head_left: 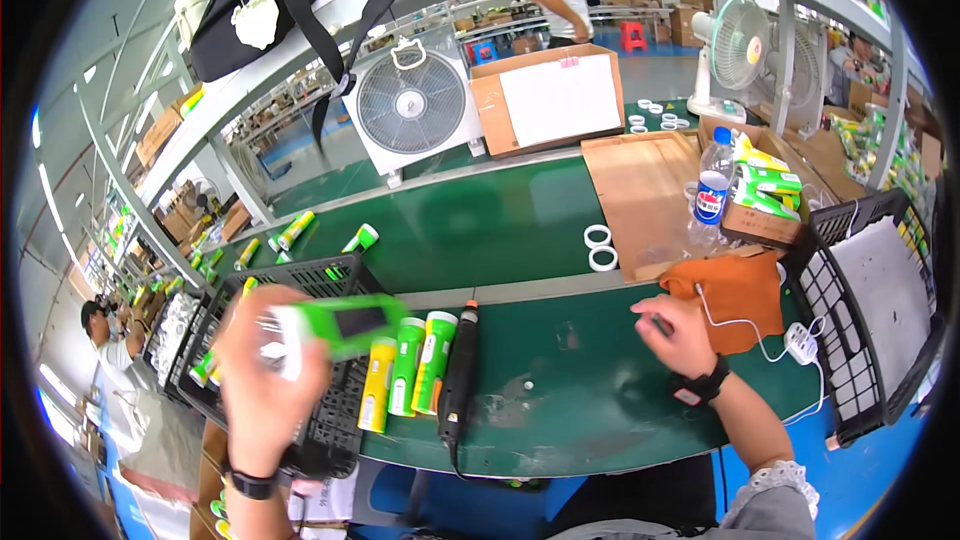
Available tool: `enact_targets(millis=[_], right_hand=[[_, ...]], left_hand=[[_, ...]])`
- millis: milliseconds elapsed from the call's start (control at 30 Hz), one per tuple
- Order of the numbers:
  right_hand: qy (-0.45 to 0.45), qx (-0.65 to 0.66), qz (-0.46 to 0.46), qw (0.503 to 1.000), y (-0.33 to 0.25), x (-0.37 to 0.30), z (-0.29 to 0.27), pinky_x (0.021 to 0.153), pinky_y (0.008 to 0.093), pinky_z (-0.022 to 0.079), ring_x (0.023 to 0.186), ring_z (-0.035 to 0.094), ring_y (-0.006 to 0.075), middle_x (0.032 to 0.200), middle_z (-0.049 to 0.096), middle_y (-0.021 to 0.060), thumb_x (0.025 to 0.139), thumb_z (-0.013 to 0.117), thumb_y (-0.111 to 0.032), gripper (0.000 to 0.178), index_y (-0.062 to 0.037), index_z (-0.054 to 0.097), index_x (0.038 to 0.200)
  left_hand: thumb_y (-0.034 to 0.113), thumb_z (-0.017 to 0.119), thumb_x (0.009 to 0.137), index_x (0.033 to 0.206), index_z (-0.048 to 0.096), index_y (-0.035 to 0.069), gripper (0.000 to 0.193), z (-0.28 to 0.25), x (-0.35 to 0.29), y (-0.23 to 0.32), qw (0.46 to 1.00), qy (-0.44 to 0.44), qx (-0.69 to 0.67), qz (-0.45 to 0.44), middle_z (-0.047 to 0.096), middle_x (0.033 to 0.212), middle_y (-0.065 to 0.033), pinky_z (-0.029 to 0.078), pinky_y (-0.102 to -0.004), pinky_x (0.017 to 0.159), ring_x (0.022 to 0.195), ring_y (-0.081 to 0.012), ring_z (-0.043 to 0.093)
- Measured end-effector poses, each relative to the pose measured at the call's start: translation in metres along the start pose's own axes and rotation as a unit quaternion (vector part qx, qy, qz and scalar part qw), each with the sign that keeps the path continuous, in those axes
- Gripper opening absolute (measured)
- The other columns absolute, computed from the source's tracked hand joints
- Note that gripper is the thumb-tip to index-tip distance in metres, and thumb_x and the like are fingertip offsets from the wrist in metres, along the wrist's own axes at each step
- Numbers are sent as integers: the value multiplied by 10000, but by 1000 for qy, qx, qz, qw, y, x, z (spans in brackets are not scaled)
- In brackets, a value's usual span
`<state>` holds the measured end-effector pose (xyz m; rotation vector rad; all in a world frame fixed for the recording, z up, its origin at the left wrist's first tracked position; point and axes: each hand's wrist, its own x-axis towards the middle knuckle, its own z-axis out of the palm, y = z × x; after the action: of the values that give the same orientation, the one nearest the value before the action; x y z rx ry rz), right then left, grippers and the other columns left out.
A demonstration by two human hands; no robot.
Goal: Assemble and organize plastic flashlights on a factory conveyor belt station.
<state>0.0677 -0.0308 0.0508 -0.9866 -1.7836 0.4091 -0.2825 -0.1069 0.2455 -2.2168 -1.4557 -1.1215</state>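
Note:
My left hand point(270, 370) is raised over the black plastic crate point(330, 420) and wrapped around a green-and-white flashlight point(350, 325), blurred, with a dark panel on its side. Beside it on the green bench stand two green flashlights point(406, 365) point(434, 360) and a yellow flashlight point(377, 385), side by side. Right of them lies a black corded electric screwdriver point(459, 370). My right hand point(676, 332) hovers above the bench, left of an orange cloth point(735, 295). Its fingers are curled around a small dark thing, too small to name.
White rings point(600, 248) lie by a wooden board point(645, 200). At the right are a soda bottle point(711, 185), a carton of green packages point(765, 225), a white cable point(745, 323) and a black crate point(850, 320). Flashlights point(296, 230) lie on the green belt. A box fan point(411, 103) stands behind.

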Motion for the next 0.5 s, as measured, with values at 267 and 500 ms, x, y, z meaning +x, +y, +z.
enact_targets(millis=[267, 500], right_hand=[[-48, -193, -128, 972, -22, -23, 9, 456, 335, 450, 559, 583, 255, 740, 550, 79, 639, 729, -291, 435, -44, 438, 848], [-97, 217, 193, 952, 57, -25, 13, 526, 321, 398, 624, 491, 166, 772, 425, 121, 787, 575, -181, 323, -61, 309, 925]], left_hand=[[199, 639, 790, 982, 491, 33, 294, 198, 4, 60, 718, -184, -597, -306, 539, 696, -6, 316, -158, 401, 507, -12, 439], [299, 457, 890, 1107, 469, 24, 351, 350, -39, 77, 483, -174, -787, -341, 554, 1024, -80, 414, -348, 865, 932, -194, 539]])
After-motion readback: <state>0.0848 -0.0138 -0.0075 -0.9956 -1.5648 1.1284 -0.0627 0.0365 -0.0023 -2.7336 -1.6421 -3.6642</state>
